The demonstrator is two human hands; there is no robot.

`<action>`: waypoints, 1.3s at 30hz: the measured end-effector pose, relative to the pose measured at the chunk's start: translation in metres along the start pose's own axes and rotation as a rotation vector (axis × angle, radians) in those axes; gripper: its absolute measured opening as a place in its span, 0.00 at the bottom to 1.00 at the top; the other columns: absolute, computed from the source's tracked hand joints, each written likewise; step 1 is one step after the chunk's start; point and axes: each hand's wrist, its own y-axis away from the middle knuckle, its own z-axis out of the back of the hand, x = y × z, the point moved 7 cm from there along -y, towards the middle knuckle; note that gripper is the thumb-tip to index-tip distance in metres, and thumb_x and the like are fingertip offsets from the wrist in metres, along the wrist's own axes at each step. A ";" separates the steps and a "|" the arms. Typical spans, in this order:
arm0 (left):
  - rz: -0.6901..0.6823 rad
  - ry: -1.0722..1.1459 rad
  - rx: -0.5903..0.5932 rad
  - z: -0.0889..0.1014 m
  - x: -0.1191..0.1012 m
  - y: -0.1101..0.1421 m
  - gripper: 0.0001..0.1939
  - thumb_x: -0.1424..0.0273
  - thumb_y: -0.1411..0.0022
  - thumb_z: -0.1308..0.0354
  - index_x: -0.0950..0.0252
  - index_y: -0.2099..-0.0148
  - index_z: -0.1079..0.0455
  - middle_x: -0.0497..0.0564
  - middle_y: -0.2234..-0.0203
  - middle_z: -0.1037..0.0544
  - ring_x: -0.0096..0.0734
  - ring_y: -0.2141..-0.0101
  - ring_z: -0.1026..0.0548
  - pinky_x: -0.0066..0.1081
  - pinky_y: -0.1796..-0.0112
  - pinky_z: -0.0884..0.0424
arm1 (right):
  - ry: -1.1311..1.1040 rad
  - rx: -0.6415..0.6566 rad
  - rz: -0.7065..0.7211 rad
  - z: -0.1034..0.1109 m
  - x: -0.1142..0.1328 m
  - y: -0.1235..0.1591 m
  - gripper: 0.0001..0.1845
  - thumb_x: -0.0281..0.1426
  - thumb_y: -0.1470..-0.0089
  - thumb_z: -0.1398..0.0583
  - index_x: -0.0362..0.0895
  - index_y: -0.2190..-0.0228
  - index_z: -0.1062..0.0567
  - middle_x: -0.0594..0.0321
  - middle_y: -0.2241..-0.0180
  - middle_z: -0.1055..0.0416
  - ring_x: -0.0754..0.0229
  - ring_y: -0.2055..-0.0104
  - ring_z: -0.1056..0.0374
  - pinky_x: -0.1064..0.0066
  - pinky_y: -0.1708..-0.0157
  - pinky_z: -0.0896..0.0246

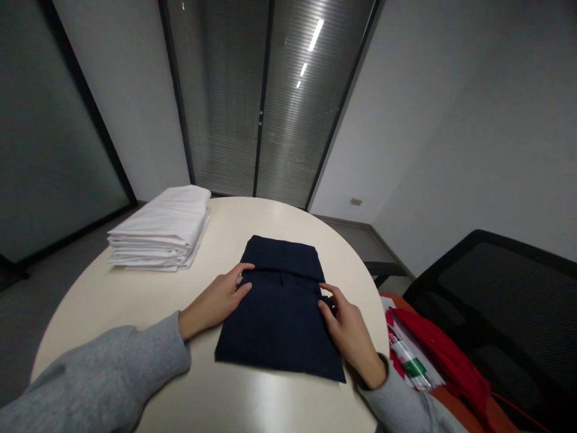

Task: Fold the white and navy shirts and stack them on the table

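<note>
A folded dark navy cloth (pixel 282 325) lies flat on the round table in front of me. A raised fold runs across its upper part, with a small dark tab or slit just below the middle of that fold. My left hand (pixel 220 299) rests at the cloth's left edge, index finger by the fold and thumb lower down, the two spread apart. At the right edge, my right hand (pixel 347 328) touches the cloth with curved index finger and thumb apart. A small flap of the cloth shows between them. The other fingers of both hands are mostly hidden.
A stack of folded white cloths (pixel 160 228) sits at the table's (pixel 265 210) left back. Right of the table, a black mesh chair (pixel 496 313) stands close, with a red cloth item (pixel 442 349) and a clear package (pixel 410 361) on its orange seat. Glass panels and walls stand behind.
</note>
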 end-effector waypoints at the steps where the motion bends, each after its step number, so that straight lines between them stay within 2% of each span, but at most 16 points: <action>1: -0.014 -0.011 0.000 0.000 0.000 0.000 0.26 0.58 0.29 0.50 0.61 0.33 0.37 0.57 0.55 0.20 0.49 0.49 0.23 0.43 0.48 0.31 | -0.008 0.009 0.018 0.000 0.001 -0.001 0.23 0.43 0.34 0.47 0.49 0.43 0.29 0.62 0.68 0.23 0.52 0.69 0.27 0.64 0.67 0.36; 4: -0.024 0.024 0.022 -0.001 0.000 -0.001 0.24 0.57 0.29 0.51 0.61 0.36 0.35 0.56 0.54 0.20 0.45 0.51 0.23 0.41 0.49 0.31 | -0.083 0.011 0.063 0.000 0.004 -0.003 0.21 0.41 0.32 0.49 0.49 0.42 0.30 0.59 0.58 0.21 0.53 0.62 0.24 0.64 0.62 0.33; 8: 0.021 0.028 0.037 -0.004 0.008 -0.005 0.25 0.56 0.29 0.52 0.63 0.38 0.34 0.56 0.55 0.20 0.44 0.53 0.23 0.39 0.51 0.30 | -0.038 -0.002 0.085 -0.003 0.004 -0.007 0.20 0.39 0.31 0.50 0.48 0.42 0.32 0.57 0.57 0.21 0.51 0.60 0.23 0.62 0.58 0.31; 11: 0.018 -0.058 0.020 -0.006 0.013 -0.008 0.24 0.58 0.29 0.53 0.63 0.37 0.35 0.56 0.57 0.20 0.45 0.55 0.22 0.40 0.53 0.30 | 0.075 0.029 0.105 -0.011 0.005 -0.011 0.21 0.35 0.33 0.50 0.46 0.42 0.32 0.55 0.57 0.20 0.49 0.57 0.22 0.59 0.55 0.30; 17: 0.001 -0.342 0.009 -0.008 0.009 -0.002 0.22 0.62 0.27 0.53 0.63 0.36 0.34 0.62 0.51 0.19 0.52 0.52 0.20 0.44 0.52 0.29 | 0.198 0.019 0.157 -0.017 0.008 -0.011 0.20 0.32 0.34 0.48 0.45 0.44 0.31 0.52 0.51 0.21 0.48 0.52 0.23 0.56 0.51 0.29; 21: 0.006 -0.582 -0.061 -0.003 -0.007 0.008 0.22 0.62 0.25 0.51 0.60 0.34 0.35 0.61 0.48 0.20 0.53 0.54 0.19 0.45 0.55 0.27 | 0.210 0.001 0.179 -0.016 0.008 -0.010 0.20 0.30 0.35 0.47 0.45 0.43 0.31 0.53 0.49 0.22 0.48 0.50 0.23 0.57 0.50 0.29; 23: -0.094 -0.632 -0.146 0.003 -0.025 0.013 0.22 0.62 0.25 0.50 0.60 0.33 0.35 0.60 0.45 0.23 0.51 0.51 0.21 0.44 0.53 0.27 | 0.205 0.001 0.174 -0.017 0.008 -0.011 0.20 0.29 0.35 0.47 0.45 0.43 0.31 0.52 0.50 0.21 0.49 0.51 0.23 0.57 0.51 0.28; 25: -0.286 -0.634 -0.164 0.000 -0.047 0.020 0.22 0.61 0.25 0.48 0.61 0.33 0.35 0.60 0.42 0.25 0.51 0.45 0.25 0.46 0.47 0.30 | 0.199 -0.005 0.164 -0.017 0.007 -0.012 0.20 0.29 0.35 0.47 0.45 0.43 0.31 0.52 0.52 0.21 0.49 0.52 0.22 0.57 0.52 0.28; 27: -0.502 -0.597 -0.048 -0.013 -0.066 0.030 0.25 0.58 0.26 0.46 0.61 0.32 0.35 0.59 0.38 0.28 0.50 0.39 0.31 0.48 0.40 0.36 | 0.186 -0.009 0.165 -0.017 0.007 -0.013 0.20 0.29 0.35 0.47 0.45 0.43 0.31 0.53 0.52 0.21 0.49 0.52 0.22 0.58 0.52 0.28; 29: -0.654 -0.547 0.154 -0.033 -0.074 0.044 0.30 0.53 0.27 0.45 0.58 0.29 0.39 0.56 0.33 0.33 0.50 0.34 0.36 0.50 0.36 0.42 | 0.171 -0.004 0.171 -0.017 0.006 -0.014 0.20 0.28 0.35 0.47 0.46 0.43 0.31 0.54 0.50 0.21 0.49 0.51 0.23 0.57 0.51 0.28; 32: -0.724 -0.501 0.376 -0.058 -0.072 0.059 0.34 0.49 0.26 0.48 0.53 0.25 0.47 0.53 0.28 0.41 0.50 0.30 0.43 0.53 0.32 0.49 | 0.187 0.014 0.168 -0.014 0.008 -0.014 0.20 0.27 0.35 0.47 0.45 0.43 0.31 0.54 0.50 0.22 0.49 0.50 0.23 0.57 0.49 0.29; 34: -0.704 -0.491 0.439 -0.068 -0.066 0.063 0.34 0.48 0.26 0.50 0.51 0.24 0.49 0.54 0.27 0.43 0.52 0.28 0.47 0.56 0.32 0.52 | 0.297 0.025 0.167 -0.008 0.016 -0.010 0.21 0.25 0.35 0.47 0.44 0.42 0.31 0.51 0.49 0.23 0.48 0.50 0.24 0.56 0.51 0.27; 36: -0.685 -0.479 0.463 -0.071 -0.062 0.063 0.36 0.46 0.27 0.50 0.52 0.24 0.49 0.55 0.27 0.44 0.54 0.28 0.48 0.59 0.32 0.53 | 0.455 0.005 0.212 -0.001 0.034 -0.002 0.22 0.27 0.35 0.45 0.43 0.41 0.31 0.46 0.46 0.25 0.43 0.48 0.25 0.51 0.51 0.27; 38: -0.689 -0.461 0.456 -0.071 -0.061 0.062 0.38 0.44 0.28 0.50 0.53 0.24 0.48 0.55 0.27 0.43 0.55 0.28 0.48 0.59 0.32 0.53 | 0.541 -0.021 0.333 0.003 0.063 0.010 0.25 0.31 0.35 0.42 0.42 0.38 0.32 0.43 0.39 0.31 0.38 0.40 0.32 0.44 0.45 0.31; 39: -0.695 -0.451 0.446 -0.071 -0.061 0.062 0.38 0.44 0.29 0.48 0.54 0.25 0.46 0.56 0.28 0.42 0.55 0.28 0.47 0.59 0.32 0.53 | 0.536 -0.002 0.424 0.001 0.079 0.018 0.28 0.34 0.35 0.41 0.42 0.36 0.33 0.44 0.35 0.35 0.37 0.35 0.37 0.42 0.39 0.36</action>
